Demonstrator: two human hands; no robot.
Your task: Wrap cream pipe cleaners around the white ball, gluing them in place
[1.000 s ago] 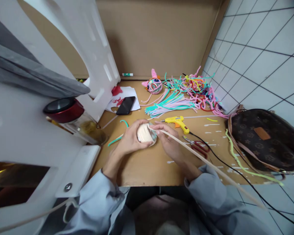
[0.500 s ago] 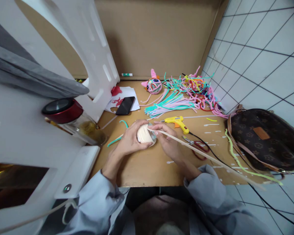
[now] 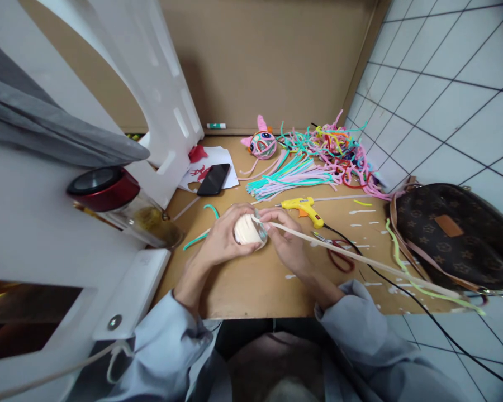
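My left hand point(image 3: 225, 237) is closed round a small rounded clear object point(image 3: 248, 230) partly wrapped in cream-coloured pipe cleaner. At its right side, my right hand point(image 3: 285, 237) pinches a long cream pipe cleaner point(image 3: 339, 247) against it. The strip's free end runs far out to the right, over the table. Just beyond my right hand lies a yellow glue gun point(image 3: 304, 209), its nozzle pointing left. Red-handled scissors point(image 3: 340, 254) rest to the right of the hand. A bent teal pipe cleaner point(image 3: 198, 240) lies left of my left hand.
Behind the hands are a bundle of pipe cleaners point(image 3: 295, 178), a tangled pile point(image 3: 343, 148) and a decorated ball with pink ears point(image 3: 263, 145). A black phone point(image 3: 213, 180) lies on paper. A glass bottle point(image 3: 145, 218) stands left; a brown handbag point(image 3: 461, 234) sits right.
The free end of the cream pipe cleaner has swung slightly upward and outward on the right. Both hands keep nearly the same hold; the view has shifted a little.
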